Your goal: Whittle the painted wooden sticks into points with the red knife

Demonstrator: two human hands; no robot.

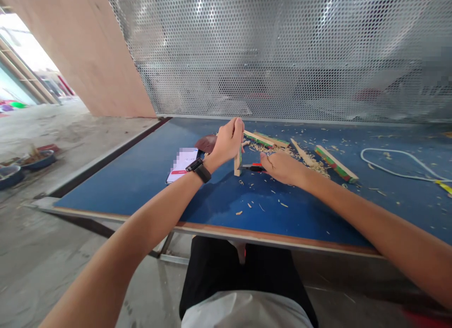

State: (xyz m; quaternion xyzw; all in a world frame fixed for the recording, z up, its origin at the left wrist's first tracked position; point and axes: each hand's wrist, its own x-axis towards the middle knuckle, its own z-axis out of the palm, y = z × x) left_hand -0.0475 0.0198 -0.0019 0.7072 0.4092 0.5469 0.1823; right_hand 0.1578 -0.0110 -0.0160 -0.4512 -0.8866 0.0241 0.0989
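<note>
My left hand (229, 139) is closed around the upper part of a wooden stick (237, 166), which stands roughly upright over the blue table. In my right hand (280, 166) is a red and black utility knife (256, 167), its blade at the lower end of the stick. Behind my hands lie more wooden strips (263, 139) with green and red painted sides. Another painted strip (337, 164) rests to the right. Pale wood shavings (316, 164) are heaped between the strips and scattered around. My fingers hide most of the stick's upper part.
A phone (183, 164) with a lit screen lies left of my left hand, beside a dark brown round object (206, 143). A white cord loop (388, 150) is at the right. Perforated metal sheet (282, 55) borders the table's (116, 187) back. Bowls (37, 158) stand far left.
</note>
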